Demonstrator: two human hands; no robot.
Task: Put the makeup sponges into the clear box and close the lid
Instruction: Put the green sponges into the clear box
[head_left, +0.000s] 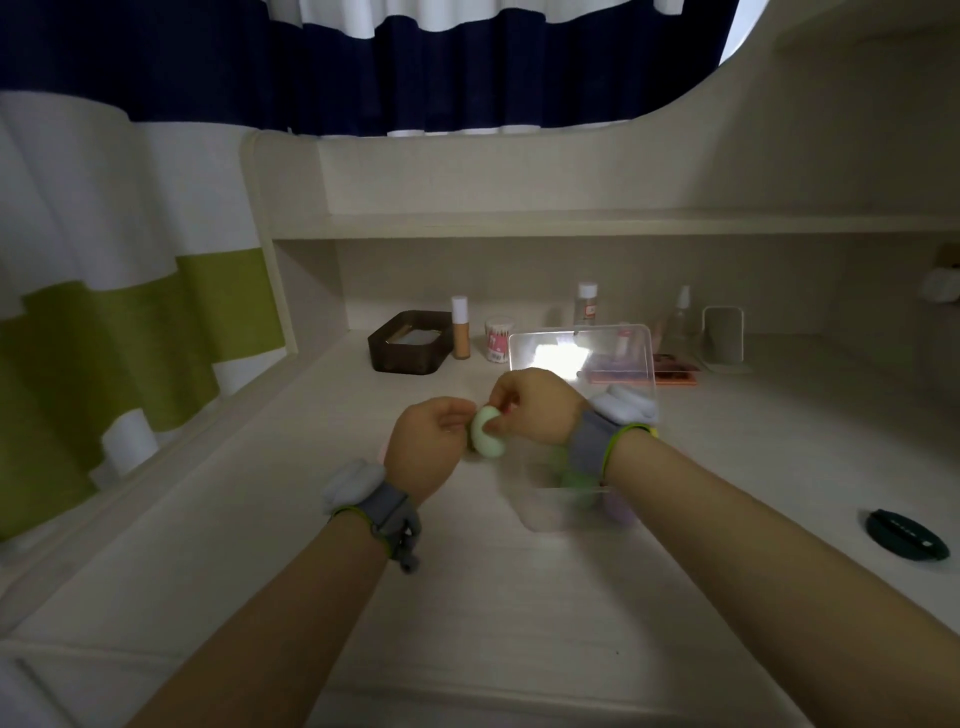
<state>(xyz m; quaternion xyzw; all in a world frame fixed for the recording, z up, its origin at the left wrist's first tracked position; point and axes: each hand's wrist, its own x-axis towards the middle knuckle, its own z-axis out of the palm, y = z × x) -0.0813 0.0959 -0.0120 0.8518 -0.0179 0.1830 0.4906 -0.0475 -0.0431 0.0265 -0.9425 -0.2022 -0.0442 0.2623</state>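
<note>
A pale green makeup sponge (488, 432) sits between my two hands above the desk. My right hand (535, 405) pinches its upper end with thumb and fingers. My left hand (428, 441) curls round its left side. The clear box (550, 512) stands under my right wrist, its lid (582, 353) tilted up and open behind. Inside the box I make out a green sponge (574, 480) and a purple sponge (618, 509), both blurred through the plastic. A bit of pink shows under my left hand; I cannot tell what it is.
At the back of the desk stand a dark brown tray (410, 340), a foundation bottle (461, 327), a cotton swab tub (498, 340), two clear bottles, a small mirror (723, 338) and a pink palette (670, 371). A dark round lid (906, 535) lies at the right.
</note>
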